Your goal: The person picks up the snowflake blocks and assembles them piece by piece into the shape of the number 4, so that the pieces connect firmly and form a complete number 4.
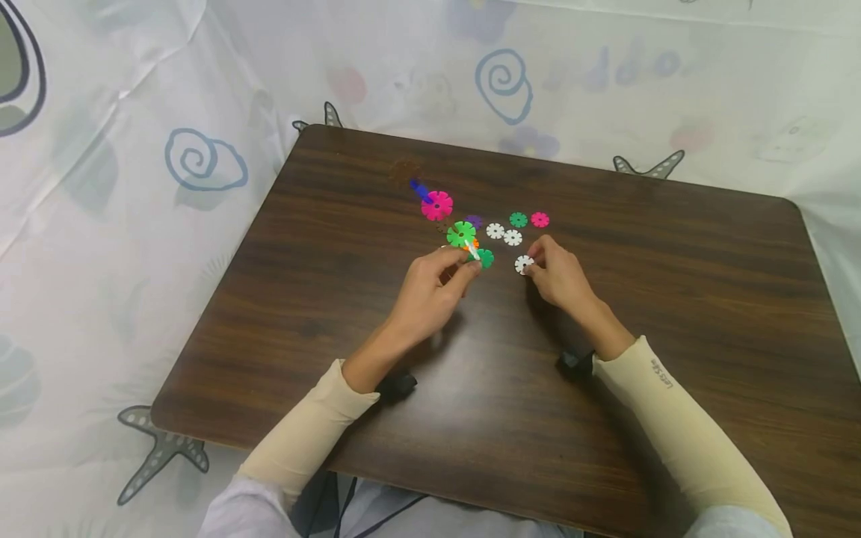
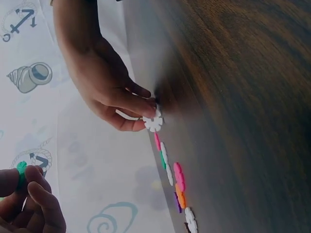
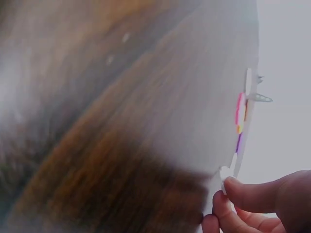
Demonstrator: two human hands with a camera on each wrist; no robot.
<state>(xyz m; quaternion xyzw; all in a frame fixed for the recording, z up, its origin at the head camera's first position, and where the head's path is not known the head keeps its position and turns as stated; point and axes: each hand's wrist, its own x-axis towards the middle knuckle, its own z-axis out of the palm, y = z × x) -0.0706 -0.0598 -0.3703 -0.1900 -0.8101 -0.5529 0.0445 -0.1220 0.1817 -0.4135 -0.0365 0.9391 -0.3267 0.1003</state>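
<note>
My left hand pinches a green notched disc between thumb and fingers. A white disc, seen edge-on, sits against it, beside a light green disc. Beyond these, a pink disc, a blue piece and a brown disc continue the line; whether all are linked, I cannot tell. My right hand pinches a white notched disc by its edge, a short way right of the green one. In the right wrist view, thumb and fingers grip that white disc.
Loose discs lie on the dark wooden table: white ones, a small green one, a small pink one and a purple one. An orange disc shows partly behind the line. Printed cloth hangs behind the table.
</note>
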